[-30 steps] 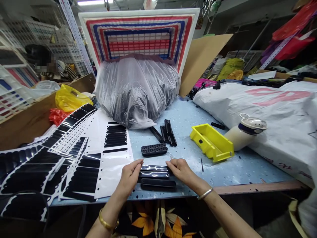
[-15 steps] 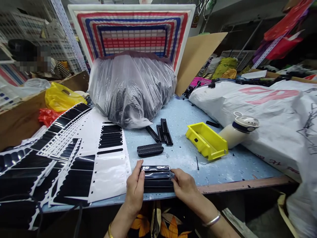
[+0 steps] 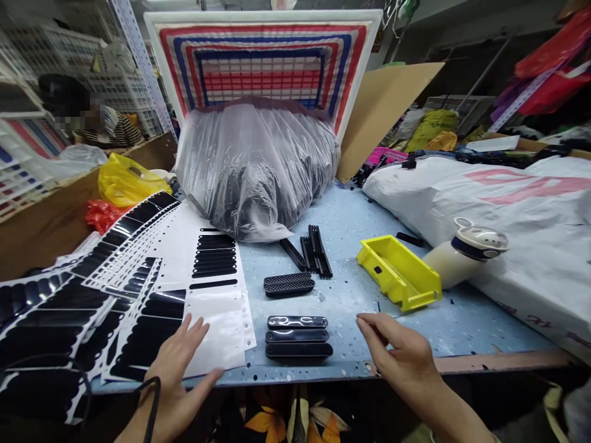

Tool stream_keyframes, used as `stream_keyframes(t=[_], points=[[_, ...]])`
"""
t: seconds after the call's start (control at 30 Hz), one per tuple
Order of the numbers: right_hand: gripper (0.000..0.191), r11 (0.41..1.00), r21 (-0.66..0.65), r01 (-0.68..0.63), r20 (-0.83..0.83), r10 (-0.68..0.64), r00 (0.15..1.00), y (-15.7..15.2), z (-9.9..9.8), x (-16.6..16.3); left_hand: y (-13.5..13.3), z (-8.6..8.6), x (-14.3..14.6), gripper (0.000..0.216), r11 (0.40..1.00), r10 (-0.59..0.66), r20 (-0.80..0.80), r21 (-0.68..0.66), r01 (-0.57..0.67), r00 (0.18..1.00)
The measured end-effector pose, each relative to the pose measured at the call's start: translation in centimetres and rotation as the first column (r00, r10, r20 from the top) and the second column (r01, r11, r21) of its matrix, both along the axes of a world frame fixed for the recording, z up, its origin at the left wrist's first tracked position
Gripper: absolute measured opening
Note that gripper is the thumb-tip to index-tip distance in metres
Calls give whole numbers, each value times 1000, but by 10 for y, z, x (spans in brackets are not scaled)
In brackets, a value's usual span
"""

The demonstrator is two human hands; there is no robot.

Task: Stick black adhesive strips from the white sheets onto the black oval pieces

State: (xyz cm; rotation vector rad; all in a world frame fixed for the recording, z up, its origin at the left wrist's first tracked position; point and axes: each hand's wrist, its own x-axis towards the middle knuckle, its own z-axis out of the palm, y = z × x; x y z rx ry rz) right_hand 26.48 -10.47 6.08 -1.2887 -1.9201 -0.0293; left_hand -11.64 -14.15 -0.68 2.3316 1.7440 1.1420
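Three glossy black strips with rounded ends lie stacked edge to edge near the table's front edge, between my hands. My left hand has its fingers spread over the lower part of a white backing sheet and grips nothing. To the right of the strips, my right hand is closed, thumb and fingertips pressed together; whether something small is in them I cannot make out. A thin black stick shows just beyond its fingers. Behind the strips sit black perforated pieces and several ridged black bars.
Sheets of black stickers cover the left side. A large clear bag of dark pieces stands at the back. On the right are a yellow bin, a bottle and a white sack. A person sits far left.
Both hands have let go of the black strips, which now lie on the table. My left hand has moved left to the sheet, my right hand to the right. The view has shifted slightly.
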Motion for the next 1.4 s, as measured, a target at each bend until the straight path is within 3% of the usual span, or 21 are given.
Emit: stream_keyframes(t=[0.1, 0.17, 0.27, 0.4, 0.5, 0.53, 0.6, 0.67, 0.73, 0.83, 0.9, 1.03, 1.13, 1.2, 1.33, 1.4], points=[[18, 981, 9, -191, 14, 191, 981, -6, 4, -41, -18, -24, -27, 71, 997, -42, -242, -68, 27, 969], [21, 942, -10, -335, 16, 335, 942, -7, 1, -73, -27, -34, -33, 56, 997, -62, -326, -69, 42, 943], [21, 874, -43, -484, 34, 485, 874, -6, -4, -115, -34, -33, -32, 36, 999, -30, -323, -32, 21, 946], [26, 780, -124, -613, 55, 622, 781, 0, -9, -152, -39, -20, -24, 29, 1000, -16, -152, -7, 15, 988], [26, 722, -211, -659, 77, 685, 725, 15, -18, -170, -41, -13, -21, 21, 980, 197, 200, -64, -188, 960], [22, 717, -256, -648, 90, 685, 723, 25, -21, -176, -39, -11, -21, 17, 958, 285, 346, -139, -252, 894], [12, 735, -386, -557, 147, 645, 750, 50, -27, -188, -31, -8, -24, 19, 906, 418, 610, -332, -261, 674], [8, 779, -498, -380, 264, 554, 789, 78, -31, -200, -17, -5, -26, 34, 868, 488, 765, -477, -140, 420], [10, 802, -521, -292, 320, 501, 805, 100, -31, -210, -1, -4, -25, 50, 847, 522, 817, -529, -41, 245], [13, 803, -532, -268, 347, 496, 796, 107, -30, -219, 24, -5, -19, 69, 842, 532, 837, -539, 29, 128], [15, 784, -552, -284, 344, 524, 779, 97, -29, -221, 38, -6, -14, 69, 854, 504, 858, -512, 96, 94], [14, 728, -603, -326, 306, 588, 748, 66, -30, -216, 55, 3, -10, 57, 871, 477, 876, -482, 94, 73], [12, 695, -615, -373, 251, 621, 743, 54, -32, -207, 48, 9, -9, 51, 882, 447, 885, -460, 105, 128], [12, 697, -589, -409, 199, 616, 762, 52, -34, -200, 29, 5, -10, 39, 851, 467, 855, -504, 151, 224], [16, 779, -461, -425, 216, 563, 798, 56, -36, -198, -35, -18, -20, 6, 771, 498, 735, -618, 153, 460], [16, 756, -493, -430, 237, 593, 770, 57, -36, -202, -64, -24, -28, 8, 731, 557, 686, -672, 116, 467]])
